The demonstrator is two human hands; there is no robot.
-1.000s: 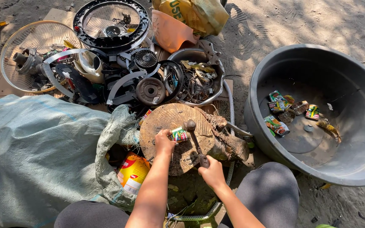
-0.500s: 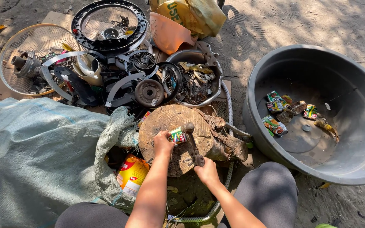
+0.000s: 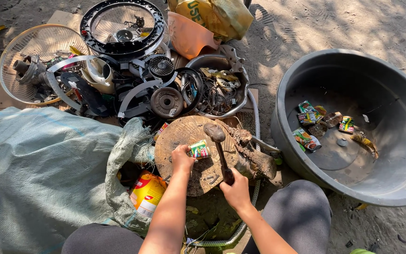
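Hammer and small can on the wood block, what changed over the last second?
Little changed: the right hand keeps gripping the hammer, its head shifting only slightly over the wood block. The left hand still steadies the small can.

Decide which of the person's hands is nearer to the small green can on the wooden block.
Left. The left hand grips the small green can on the wooden block. The right hand is below and to the can's right, holding the hammer handle.
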